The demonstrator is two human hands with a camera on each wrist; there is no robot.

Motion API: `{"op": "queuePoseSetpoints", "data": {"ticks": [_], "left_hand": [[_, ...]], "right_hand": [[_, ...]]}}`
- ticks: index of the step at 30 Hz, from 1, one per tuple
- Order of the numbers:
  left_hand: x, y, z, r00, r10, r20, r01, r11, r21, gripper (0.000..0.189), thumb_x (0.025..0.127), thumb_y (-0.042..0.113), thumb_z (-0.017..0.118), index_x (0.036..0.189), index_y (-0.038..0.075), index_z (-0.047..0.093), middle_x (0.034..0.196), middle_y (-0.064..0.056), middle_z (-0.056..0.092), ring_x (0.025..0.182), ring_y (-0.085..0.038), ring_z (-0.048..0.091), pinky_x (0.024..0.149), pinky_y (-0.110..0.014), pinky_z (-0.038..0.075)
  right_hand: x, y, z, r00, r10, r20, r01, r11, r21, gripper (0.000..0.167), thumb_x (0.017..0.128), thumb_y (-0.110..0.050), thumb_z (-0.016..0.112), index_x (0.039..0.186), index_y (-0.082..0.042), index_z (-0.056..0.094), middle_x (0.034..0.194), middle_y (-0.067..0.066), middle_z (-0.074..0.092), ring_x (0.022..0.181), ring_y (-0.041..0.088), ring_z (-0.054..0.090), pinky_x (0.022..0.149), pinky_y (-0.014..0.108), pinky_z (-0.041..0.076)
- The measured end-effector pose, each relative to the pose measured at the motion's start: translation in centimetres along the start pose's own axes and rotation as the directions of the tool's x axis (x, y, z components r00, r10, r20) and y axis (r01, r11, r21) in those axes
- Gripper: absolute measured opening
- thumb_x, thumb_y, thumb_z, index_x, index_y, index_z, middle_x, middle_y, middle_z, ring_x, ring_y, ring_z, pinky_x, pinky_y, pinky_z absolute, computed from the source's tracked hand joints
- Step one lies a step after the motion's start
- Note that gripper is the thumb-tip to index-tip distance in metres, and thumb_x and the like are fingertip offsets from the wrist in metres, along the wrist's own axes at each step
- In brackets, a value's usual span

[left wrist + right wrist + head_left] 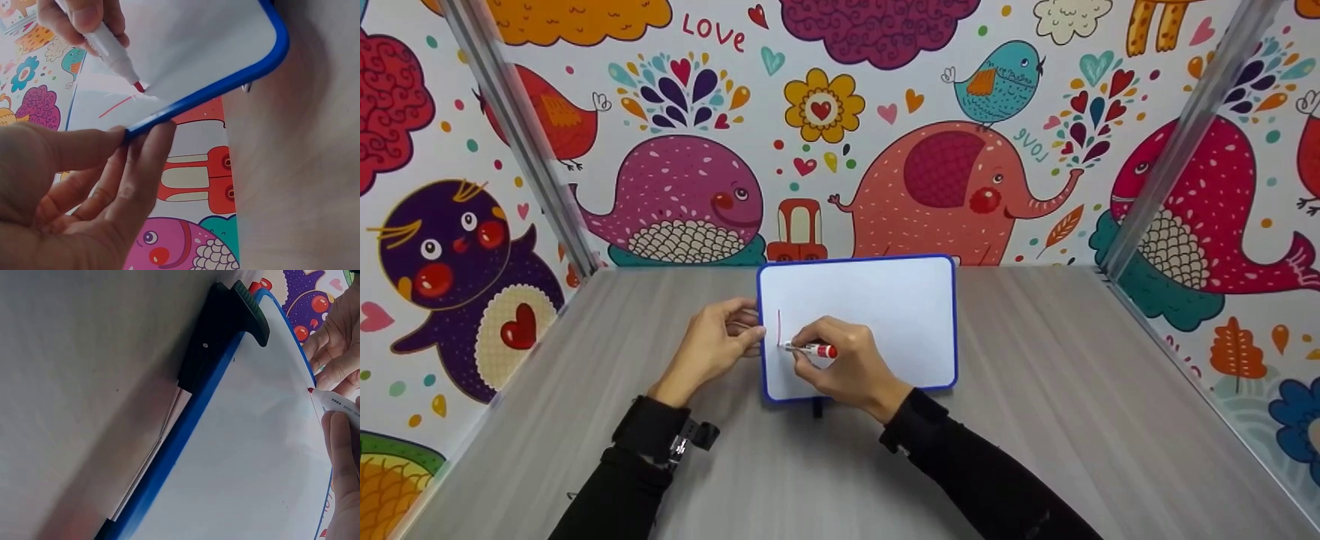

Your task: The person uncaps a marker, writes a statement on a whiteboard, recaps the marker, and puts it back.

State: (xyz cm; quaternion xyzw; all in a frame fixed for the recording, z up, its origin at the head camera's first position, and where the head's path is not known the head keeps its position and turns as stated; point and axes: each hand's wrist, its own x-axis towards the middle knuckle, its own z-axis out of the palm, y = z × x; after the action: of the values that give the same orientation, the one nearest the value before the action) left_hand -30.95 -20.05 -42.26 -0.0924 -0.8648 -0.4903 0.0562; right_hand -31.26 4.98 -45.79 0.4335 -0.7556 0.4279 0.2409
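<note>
Blue framing runs round the whiteboard [900, 322], which stands in the middle of the bench [1035, 465] with its writing face towards the wearer; from its centre, the directions below go by the clock as the head view shows them. At nine o'clock the left hand [720, 341] pinches the frame's edge, thumb at the front and fingertips reaching round to the back, as the left wrist view makes plain. Its arm comes in from eight o'clock in a black sleeve [615, 487].

Over the face of the board, the right hand [844, 360] pinches a red and white marker [817, 349] between thumb and fingers; that arm enters from between four and five o'clock. The marker's red tip points to nine o'clock and meets the board at the lower end of a thin, upright red line [779, 328], which runs close inside the frame's nine o'clock side.

A black foot [817, 407] shows under the board at seven o'clock. Up close from the right wrist, a black fitting [216, 332] and a thin metal rod [149, 461] lie along the frame.

On the printed wall behind, a purple whale [682, 187] sits at ten o'clock, a red car [797, 251] at eleven and a coral elephant [915, 225] at one.
</note>
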Motion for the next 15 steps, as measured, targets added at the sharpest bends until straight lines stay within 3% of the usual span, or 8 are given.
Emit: {"op": "queuePoseSetpoints", "data": {"ticks": [8, 15], "left_hand": [[-0.15, -0.03, -0.08, 1.000, -0.020, 0.008, 0.020, 0.999, -0.025, 0.046, 0.110, -0.001, 0.077, 0.155, -0.007, 0.066, 0.133, -0.029, 0.080, 0.114, -0.037, 0.084, 0.089, -0.041, 0.076], [-0.05, -0.05, -0.07, 0.999, -0.021, 0.025, 0.022, 0.999, -0.046, 0.045, 0.111, -0.001, 0.076, 0.154, -0.007, 0.067, 0.133, -0.030, 0.080, 0.113, -0.038, 0.085, 0.088, -0.040, 0.076]], "right_hand": [[-0.01, -0.15, 0.19, 1.000, -0.014, 0.005, 0.014, 1.000, -0.019, 0.018, 0.096, 0.003, 0.090, 0.111, -0.002, 0.082, 0.104, 0.010, 0.087, 0.099, 0.020, 0.087, 0.093, 0.025, 0.072], [0.12, -0.13, 0.06, 0.997, -0.030, -0.078, 0.026, 0.998, -0.053, 0.020, 0.098, 0.001, 0.091, 0.115, -0.003, 0.082, 0.108, 0.010, 0.086, 0.103, 0.021, 0.086, 0.096, 0.028, 0.073]]}}
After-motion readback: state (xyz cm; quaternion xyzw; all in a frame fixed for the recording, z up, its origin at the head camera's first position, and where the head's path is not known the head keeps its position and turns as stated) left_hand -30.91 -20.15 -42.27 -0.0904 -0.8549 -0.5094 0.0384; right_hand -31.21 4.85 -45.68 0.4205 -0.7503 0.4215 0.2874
